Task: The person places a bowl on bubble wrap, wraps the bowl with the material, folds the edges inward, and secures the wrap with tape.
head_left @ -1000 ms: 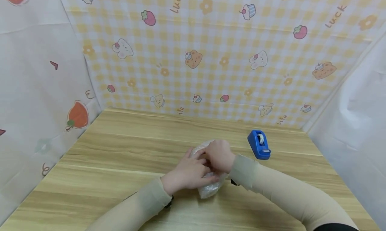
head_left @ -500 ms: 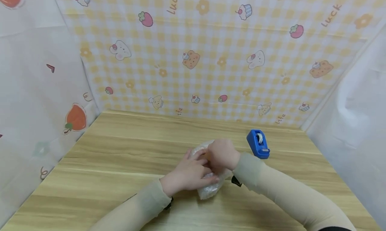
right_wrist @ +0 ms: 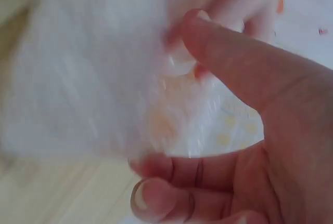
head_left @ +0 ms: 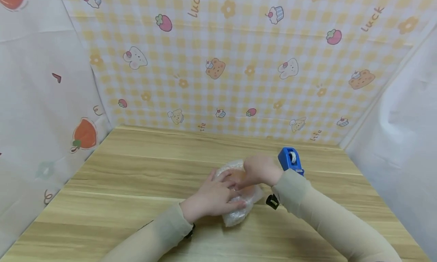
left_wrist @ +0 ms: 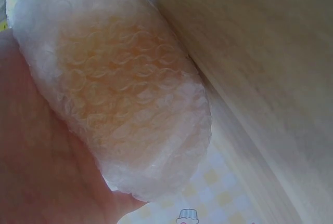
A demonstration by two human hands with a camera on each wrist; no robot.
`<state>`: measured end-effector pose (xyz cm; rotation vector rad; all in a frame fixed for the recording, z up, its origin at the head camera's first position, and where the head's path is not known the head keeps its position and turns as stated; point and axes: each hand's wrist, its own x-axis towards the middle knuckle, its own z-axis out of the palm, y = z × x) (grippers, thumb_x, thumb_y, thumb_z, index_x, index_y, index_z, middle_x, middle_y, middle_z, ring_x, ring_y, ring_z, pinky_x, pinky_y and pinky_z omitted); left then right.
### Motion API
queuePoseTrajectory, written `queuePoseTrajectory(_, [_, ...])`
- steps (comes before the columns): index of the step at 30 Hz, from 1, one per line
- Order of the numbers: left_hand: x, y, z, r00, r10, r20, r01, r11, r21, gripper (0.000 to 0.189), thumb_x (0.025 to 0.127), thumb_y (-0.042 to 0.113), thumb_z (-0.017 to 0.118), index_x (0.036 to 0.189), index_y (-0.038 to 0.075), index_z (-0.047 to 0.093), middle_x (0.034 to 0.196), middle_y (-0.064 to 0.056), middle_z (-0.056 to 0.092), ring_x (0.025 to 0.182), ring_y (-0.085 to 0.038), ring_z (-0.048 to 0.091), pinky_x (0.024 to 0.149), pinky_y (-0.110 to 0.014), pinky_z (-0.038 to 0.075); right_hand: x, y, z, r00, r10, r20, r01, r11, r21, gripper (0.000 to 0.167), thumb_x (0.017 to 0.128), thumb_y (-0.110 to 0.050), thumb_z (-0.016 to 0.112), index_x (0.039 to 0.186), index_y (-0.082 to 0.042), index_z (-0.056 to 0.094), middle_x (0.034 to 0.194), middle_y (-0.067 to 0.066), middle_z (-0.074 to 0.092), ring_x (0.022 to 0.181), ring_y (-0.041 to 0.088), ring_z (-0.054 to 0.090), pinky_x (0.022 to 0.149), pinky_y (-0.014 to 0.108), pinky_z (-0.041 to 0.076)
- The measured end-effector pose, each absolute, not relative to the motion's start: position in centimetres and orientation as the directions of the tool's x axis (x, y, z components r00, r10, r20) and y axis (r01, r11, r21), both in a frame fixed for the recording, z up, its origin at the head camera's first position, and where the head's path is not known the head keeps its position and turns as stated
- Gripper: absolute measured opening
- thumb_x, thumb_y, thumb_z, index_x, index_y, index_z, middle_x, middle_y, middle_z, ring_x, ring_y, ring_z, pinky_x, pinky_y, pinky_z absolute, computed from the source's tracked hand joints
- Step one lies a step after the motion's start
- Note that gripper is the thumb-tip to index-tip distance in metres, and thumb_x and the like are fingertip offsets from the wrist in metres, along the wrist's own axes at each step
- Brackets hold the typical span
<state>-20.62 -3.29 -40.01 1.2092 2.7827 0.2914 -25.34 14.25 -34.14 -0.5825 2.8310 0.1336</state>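
A bundle of bubble wrap (head_left: 235,217) stands on the wooden table, an orange-tan thing showing blurred through its layers. My left hand (head_left: 213,195) holds it from the left, fingers over the top and thumb along the near side. In the left wrist view the palm (left_wrist: 47,146) lies against the wrapped bundle (left_wrist: 125,89). My right hand (head_left: 261,171) is at the bundle's upper right, close to the left fingers. Its thumb and fingers (right_wrist: 166,200) are apart in the right wrist view, beside the motion-blurred wrap (right_wrist: 83,73). A loose flap sticks out rightward.
A blue tape dispenser (head_left: 286,159) with a roll in it stands behind the right forearm, partly hidden by the sleeve. A yellow checked cloth (head_left: 191,38) hangs at the back of the table (head_left: 136,167), with white cloth at both sides.
My right hand has moved right and opened away from the bundle's middle, uncovering more of the wrap and its flap. The left hand keeps its place. The right sleeve now hides part of the dispenser.
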Motion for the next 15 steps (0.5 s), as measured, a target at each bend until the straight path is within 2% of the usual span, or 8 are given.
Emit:
queuePoseTrajectory(4, [-20.7,-3.4,-40.2,-0.681,0.732,-0.006,0.712,0.664,0.227,0.062,0.095,0.069,0.027,0.129,0.033,0.064,0.148,0.006,0.042,0.144,-0.022,0.015,0.111,-0.064,0.012,-24.8,13.6,-35.0,-0.909,-0.362,-0.209,-0.392,0.912,0.124,0.054,0.075,-0.063,0.068,0.056,-0.018,0.046,0.053,-0.004,0.041,0.049,0.013,0.039,0.044,0.028,0.035])
queuePoseTrajectory(8, [-20.7,-3.4,-40.1,-0.682,0.731,-0.006,0.712,0.666,0.223,0.060,0.095,0.068,0.028,0.127,0.033,0.065,0.149,0.008,0.041,0.144,-0.021,0.014,0.111,-0.064,0.011,-24.7,13.4,-36.0,-0.924,-0.347,-0.160,-0.372,0.915,0.158,0.050,0.077,-0.057,0.070,0.056,-0.017,0.049,0.053,-0.003,0.044,0.051,0.014,0.043,0.045,0.032,0.042])
queuePoseTrajectory(15, [-20.6,-3.4,-40.0,-0.689,0.725,-0.016,0.707,0.677,0.206,0.063,0.095,0.070,0.026,0.136,0.033,0.056,0.153,0.008,0.035,0.145,-0.022,0.013,0.111,-0.064,0.012,-25.1,13.6,-36.6,-0.932,-0.288,-0.221,-0.320,0.940,0.121,0.048,0.085,-0.058,0.060,0.061,-0.016,0.054,0.063,0.001,0.053,0.058,0.018,0.051,0.053,0.038,0.047])
